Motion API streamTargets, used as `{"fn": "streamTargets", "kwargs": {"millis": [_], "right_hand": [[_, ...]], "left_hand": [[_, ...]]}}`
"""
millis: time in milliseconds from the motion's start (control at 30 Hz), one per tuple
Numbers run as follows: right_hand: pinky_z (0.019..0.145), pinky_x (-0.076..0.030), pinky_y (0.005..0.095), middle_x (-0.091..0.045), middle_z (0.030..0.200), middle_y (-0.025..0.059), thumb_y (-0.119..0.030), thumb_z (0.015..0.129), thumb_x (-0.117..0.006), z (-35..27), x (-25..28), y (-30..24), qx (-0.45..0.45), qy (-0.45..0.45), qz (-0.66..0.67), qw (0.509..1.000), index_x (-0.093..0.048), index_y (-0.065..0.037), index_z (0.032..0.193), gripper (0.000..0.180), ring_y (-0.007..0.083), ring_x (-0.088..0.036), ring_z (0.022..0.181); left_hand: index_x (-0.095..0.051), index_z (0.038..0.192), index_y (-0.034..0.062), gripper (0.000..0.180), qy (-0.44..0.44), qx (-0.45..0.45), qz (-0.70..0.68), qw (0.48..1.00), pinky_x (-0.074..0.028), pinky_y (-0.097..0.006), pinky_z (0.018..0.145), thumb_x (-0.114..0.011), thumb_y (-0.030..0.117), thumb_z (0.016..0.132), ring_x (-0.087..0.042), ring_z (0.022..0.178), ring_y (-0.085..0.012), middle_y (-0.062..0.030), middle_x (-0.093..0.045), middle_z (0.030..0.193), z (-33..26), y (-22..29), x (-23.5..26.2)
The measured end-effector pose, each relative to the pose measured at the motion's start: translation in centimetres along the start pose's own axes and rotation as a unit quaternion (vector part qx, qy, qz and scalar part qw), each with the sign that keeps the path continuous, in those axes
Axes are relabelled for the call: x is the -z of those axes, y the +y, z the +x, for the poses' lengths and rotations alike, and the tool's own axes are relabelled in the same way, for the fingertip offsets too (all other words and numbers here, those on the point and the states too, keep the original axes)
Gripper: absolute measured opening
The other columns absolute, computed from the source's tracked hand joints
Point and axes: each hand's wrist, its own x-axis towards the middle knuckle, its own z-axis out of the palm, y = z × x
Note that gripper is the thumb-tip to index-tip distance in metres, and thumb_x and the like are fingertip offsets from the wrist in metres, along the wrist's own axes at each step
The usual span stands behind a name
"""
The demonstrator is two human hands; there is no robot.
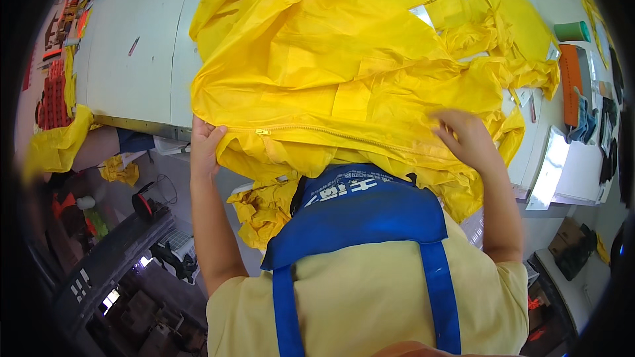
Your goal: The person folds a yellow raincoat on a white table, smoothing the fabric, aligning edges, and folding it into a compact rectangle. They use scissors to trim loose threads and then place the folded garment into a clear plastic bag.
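Head view: the left hand [204,149] has its grip closed on the edge of the yellow jacket [344,73], just beside the zipper pull [263,132]. The right hand [466,137] is blurred and lies on the fabric; I cannot tell its grip. Between them the zipper [344,135] looks closed, while beyond the hands the jacket is spread rumpled on the white table [132,59], so smoothing seems unfinished. Well right of the right hand stands a green cup [572,31], contents hidden.

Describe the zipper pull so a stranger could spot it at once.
Start at the big yellow garment spread over the white table. Follow its zipper along the near edge toward the left hand. The zipper pull is the small tab near that hand, the only hardware on the fabric.
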Motion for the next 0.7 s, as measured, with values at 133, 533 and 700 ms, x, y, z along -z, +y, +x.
{"fn": "streamTargets", "kwargs": {"millis": [133,533,700], "right_hand": [[0.070,-0.050,0.0448,-0.066,0.085,0.0160,-0.032,0.088,-0.055,10.0,-4.2,-5.6,0.046,-0.009,-0.002,0.999,-0.062,-0.012,0.109,0.030,0.0350,-0.064,0.081],[0.064,-0.042,0.0220,-0.052,0.077,0.0005,-0.001,0.080,-0.059,6.2,-6.8,-3.5,-0.051,0.174,0.452,0.873,-0.054,-0.007,0.091,0.013,0.0096,-0.049,0.066],[0.067,-0.037,0.0168,-0.046,0.093,-0.0017,0.008,0.077,-0.055,2.9,-6.0,-3.9,-0.044,0.248,0.662,0.706,-0.052,-0.007,0.099,0.027,0.0046,-0.042,0.072]], "left_hand": [[-0.021,0.144,0.0030,0.071,-0.030,-0.004,-0.002,1.000,-0.040,-0.034,0.101,-0.055,-0.002,0.082,-0.049,0.122,-0.0220,-0.0142,-0.046,0.136,-0.2,1.5,-0.1],[-0.023,0.144,0.0032,0.075,-0.002,-0.041,-0.009,0.999,-0.033,-0.035,0.107,-0.056,-0.003,0.077,-0.042,0.129,-0.0237,-0.0127,-0.041,0.141,-2.1,1.2,1.9],[-0.018,0.147,0.0071,0.078,-0.020,-0.054,-0.012,0.998,-0.035,-0.039,0.107,-0.053,-0.004,0.079,-0.040,0.130,-0.0264,-0.0139,-0.037,0.144,-2.0,0.4,2.8]]}}
